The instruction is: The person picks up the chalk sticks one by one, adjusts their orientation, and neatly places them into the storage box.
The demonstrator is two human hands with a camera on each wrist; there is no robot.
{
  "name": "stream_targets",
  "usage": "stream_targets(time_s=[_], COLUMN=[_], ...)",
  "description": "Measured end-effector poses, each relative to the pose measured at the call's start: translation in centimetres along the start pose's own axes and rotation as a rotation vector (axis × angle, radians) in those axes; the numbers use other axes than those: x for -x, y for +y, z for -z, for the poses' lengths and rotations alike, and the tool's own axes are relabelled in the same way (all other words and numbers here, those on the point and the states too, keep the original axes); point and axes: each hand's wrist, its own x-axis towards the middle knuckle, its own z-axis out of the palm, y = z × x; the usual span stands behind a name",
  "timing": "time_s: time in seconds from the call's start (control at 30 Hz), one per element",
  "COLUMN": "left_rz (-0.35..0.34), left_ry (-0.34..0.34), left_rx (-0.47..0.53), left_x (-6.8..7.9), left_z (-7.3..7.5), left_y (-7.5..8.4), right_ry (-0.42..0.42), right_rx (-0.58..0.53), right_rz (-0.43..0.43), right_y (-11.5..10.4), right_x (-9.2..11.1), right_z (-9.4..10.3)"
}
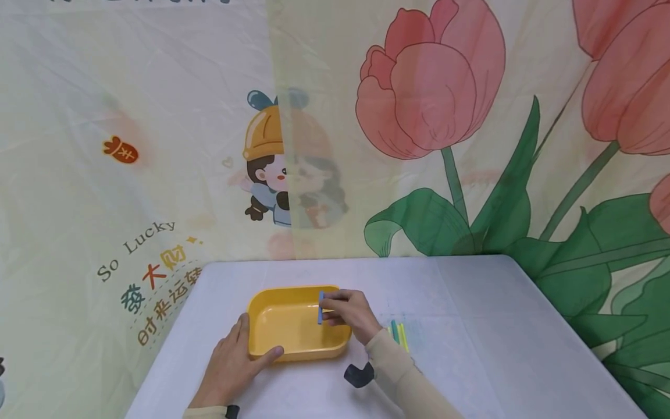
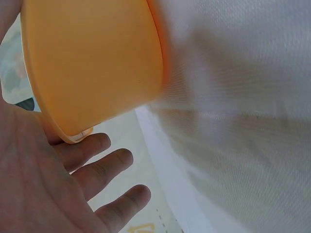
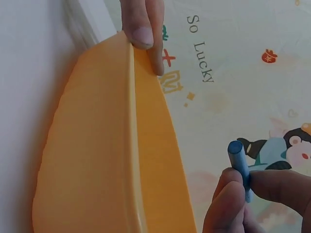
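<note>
A yellow plastic tray (image 1: 293,352) with rounded corners rests on the table. At its left front corner my left hand (image 1: 230,355) holds the rim, thumb over the front edge and fingers along the left side. In the left wrist view, several fingers (image 2: 104,174) spread outside the tray wall (image 2: 92,58). My right hand (image 1: 353,311) is above the tray's right side. Between thumb and fingertips it pinches a blue stick of chalk (image 3: 239,162), held roughly upright in the head view. The chalk is above the rim in the right wrist view.
Several green and yellow chalk sticks (image 1: 400,336) lie on the table right of the tray, partly hidden by the right forearm. Faint bluish marks show on the white tablecloth (image 1: 460,326) near them. A printed curtain (image 1: 324,145) hangs behind the table.
</note>
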Motion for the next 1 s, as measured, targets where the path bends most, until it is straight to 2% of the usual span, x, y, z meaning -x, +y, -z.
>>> stream_targets(time_s=[0.4, 0.57, 0.73, 1.0], left_rz=[-0.019, -0.005, -0.001, -0.029], left_ry=[0.019, 0.012, 0.003, 0.046], left_rx=[-0.012, -0.012, -0.010, -0.022], left_x=[0.0, -0.1, -0.2, -0.1], left_z=[-0.1, -0.1, 0.0, -0.2], left_y=[-0.1, 0.1, 0.1, -0.2], right_ry=[-0.004, -0.006, 0.003, -0.003], right_rx=[-0.066, -0.091, -0.088, -0.051], right_rz=[0.004, 0.009, 0.000, -0.028], right_y=[0.5, 0.5, 0.8, 1.6], right_x=[-0.9, -1.3, -1.7, -2.5], right_z=[-2.9, -4.5, -5.9, -8.2])
